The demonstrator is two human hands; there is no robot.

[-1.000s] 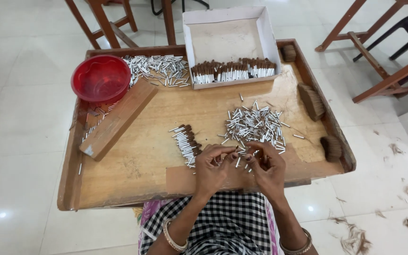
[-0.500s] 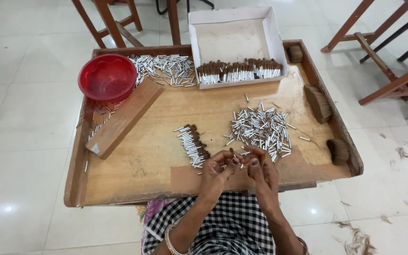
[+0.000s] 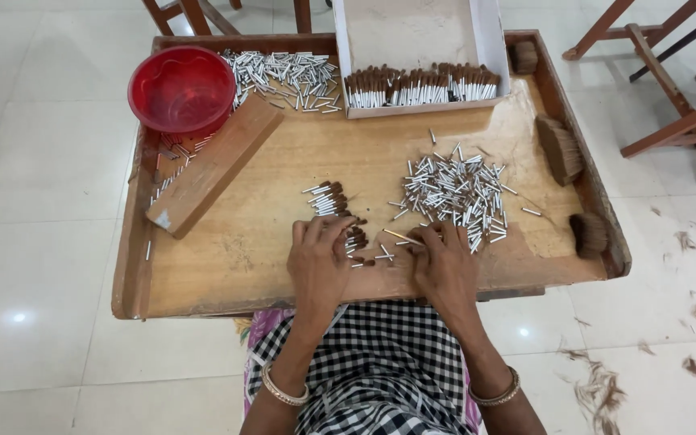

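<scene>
Two hands' fingers, left and right, rest spread on wooden tray above tiled floor.

Bare board mid-tray; wooden block bars left.

A round, translucent red plastic bowl sits at the far left corner of the light tan wooden bench, rimmed in darker brown. Shiny silver metal tubes lie scattered right of centre. The white cardboard box at the far edge holds brown-tufted, silver-handled brushes. Dark brown fibre bundles line the right edge. The black-and-white checked cloth shows at the near edge.
</scene>
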